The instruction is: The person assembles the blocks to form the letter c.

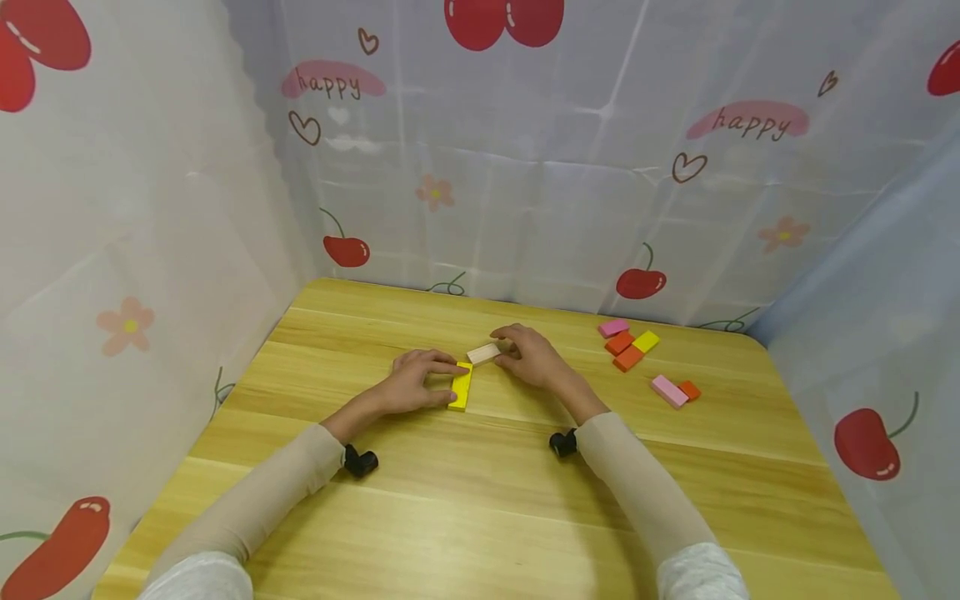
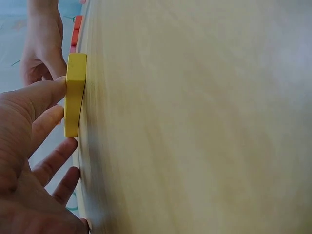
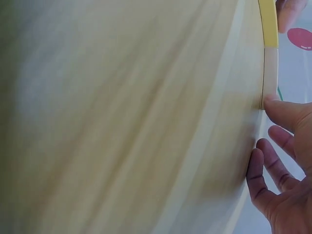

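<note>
A yellow wooden block (image 1: 461, 387) lies flat on the table, pointing away from me. My left hand (image 1: 414, 383) touches it: the thumb is at its near left side and a long straight finger reaches across its far end. Just beyond that end lies a plain wooden block (image 1: 483, 354), set at an angle; in the right wrist view the plain block (image 3: 270, 78) appears against the yellow one (image 3: 268, 22). My right hand (image 1: 531, 358) is at its right end, thumb touching it and the other fingers spread apart from it.
To the right on the wooden table (image 1: 450, 517) lie more blocks: a pink one (image 1: 613, 328), orange ones (image 1: 627, 358), a yellow one (image 1: 646, 342), and a pink one (image 1: 669, 391) beside an orange one (image 1: 689, 390). A printed curtain (image 1: 510, 225) surrounds the table's back and sides.
</note>
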Tool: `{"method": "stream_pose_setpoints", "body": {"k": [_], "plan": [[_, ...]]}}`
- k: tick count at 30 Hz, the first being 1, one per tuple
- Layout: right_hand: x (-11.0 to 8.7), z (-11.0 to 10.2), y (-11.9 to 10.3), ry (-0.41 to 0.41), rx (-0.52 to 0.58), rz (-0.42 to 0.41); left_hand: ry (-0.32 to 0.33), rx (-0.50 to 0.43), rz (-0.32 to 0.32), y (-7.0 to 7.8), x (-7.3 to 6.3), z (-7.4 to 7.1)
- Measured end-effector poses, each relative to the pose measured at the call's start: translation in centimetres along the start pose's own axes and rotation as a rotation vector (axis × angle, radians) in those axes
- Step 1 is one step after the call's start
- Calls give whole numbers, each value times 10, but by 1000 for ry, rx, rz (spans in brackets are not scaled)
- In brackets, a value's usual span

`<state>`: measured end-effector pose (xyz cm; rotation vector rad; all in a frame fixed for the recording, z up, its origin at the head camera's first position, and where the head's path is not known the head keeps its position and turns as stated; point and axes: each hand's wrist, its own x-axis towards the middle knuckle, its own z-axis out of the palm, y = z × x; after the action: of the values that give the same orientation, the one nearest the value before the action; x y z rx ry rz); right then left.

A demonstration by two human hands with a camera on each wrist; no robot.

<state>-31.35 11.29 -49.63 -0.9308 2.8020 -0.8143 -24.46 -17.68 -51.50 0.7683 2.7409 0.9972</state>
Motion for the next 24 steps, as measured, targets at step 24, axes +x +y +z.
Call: {"method": "stream_pose_setpoints", "body": {"k": [24], "plan": [[-73,-54,79,180,146,172,-10,0,-21,5,0,0]]}}
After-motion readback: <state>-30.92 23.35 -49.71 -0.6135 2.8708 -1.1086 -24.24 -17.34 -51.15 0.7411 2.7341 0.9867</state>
